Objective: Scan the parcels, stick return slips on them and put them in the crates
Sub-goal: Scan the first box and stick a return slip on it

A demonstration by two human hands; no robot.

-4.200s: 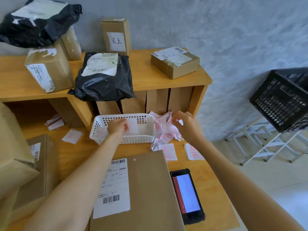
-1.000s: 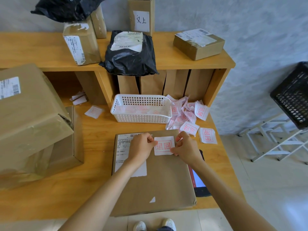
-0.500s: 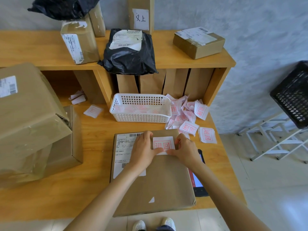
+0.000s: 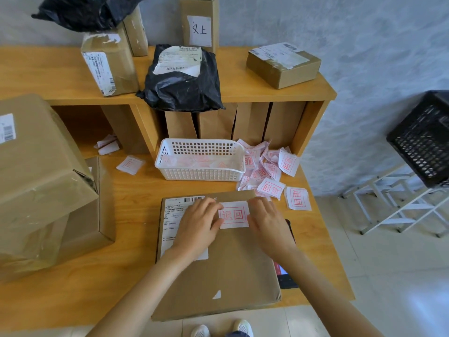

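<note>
The return slip lies flat near the far edge of the flat parcel, which sits at the bench's front edge. Left hand and right hand flank it, fingers flat, pressing its short sides. The black crate stands well off to the right, nearer the right hand

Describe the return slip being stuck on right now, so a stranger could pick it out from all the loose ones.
Start at the flat brown parcel lying at the near edge of the wooden table. Near its far edge, right of its white shipping label, lies the return slip, white with red stamped characters. Unlike the loose slips heaped beside the white basket, it lies flat on cardboard between the left hand and right hand.
</note>
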